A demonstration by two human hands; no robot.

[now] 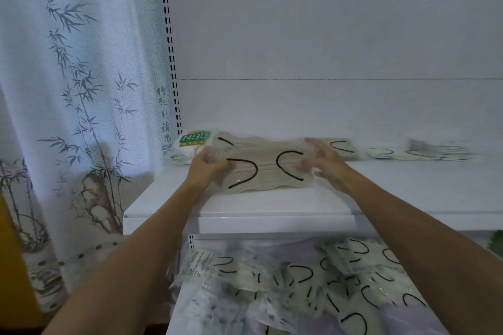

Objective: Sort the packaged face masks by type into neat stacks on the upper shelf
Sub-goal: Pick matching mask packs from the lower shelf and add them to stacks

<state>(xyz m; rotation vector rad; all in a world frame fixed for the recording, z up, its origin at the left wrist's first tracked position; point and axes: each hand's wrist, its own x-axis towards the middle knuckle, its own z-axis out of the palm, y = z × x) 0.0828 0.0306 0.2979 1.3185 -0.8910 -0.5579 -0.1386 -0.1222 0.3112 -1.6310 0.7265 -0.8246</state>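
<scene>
White upper shelf (408, 185) carries the beige mask pack (266, 168), gripped at either end by left hand (206, 168) and right hand (324, 163); its slick wrapping could slide it onto the neighbouring N95 pack (194, 141).

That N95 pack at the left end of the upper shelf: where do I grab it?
Probably pinch the N95 pack at its near left corner, coming from the front. It lies flat, so only edges offer a hold; the beige mask pack hides its right end and the shelf upright stands close behind.
</scene>
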